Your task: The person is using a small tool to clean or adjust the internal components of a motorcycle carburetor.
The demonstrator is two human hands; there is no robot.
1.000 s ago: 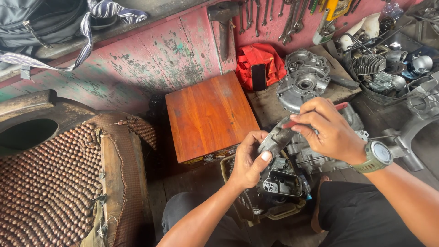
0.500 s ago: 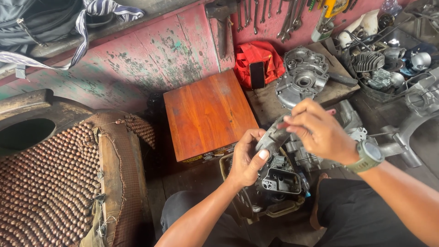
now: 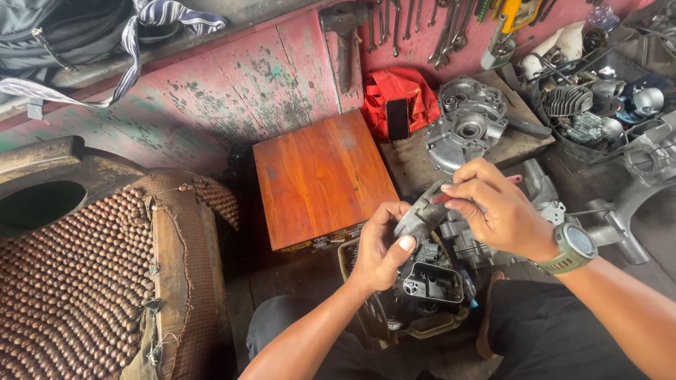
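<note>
1. The left hand [image 3: 380, 250] is curled around a flat grey metal part [image 3: 421, 217], thumb pressed on its lower face, holding it up just in front of the chest
2. The right hand [image 3: 493, 207], with a green wristwatch [image 3: 574, 248] on its wrist, pinches a slim red-handled tool [image 3: 451, 198] against the upper end of that part; the tool's tip is hidden, so what it touches is hard to say
3. The part looks stiff, fairly light and probably greasy, so it may slip; its long edges, where the left fingers already sit, seem the safest hold
4. Directly under both hands sits a dark engine block [image 3: 429, 281] with open cavities and sharp rims, close enough to knock
5. Beyond the left hand stands a wooden box [image 3: 320, 176], its flat top offering open room
6. Beyond the right hand lie a grey engine cover [image 3: 468, 123] and a red cloth [image 3: 398, 95]; that side is crowded
7. Farthest off, wrenches [image 3: 443, 24] hang on the pink wall [image 3: 211, 91]
</note>
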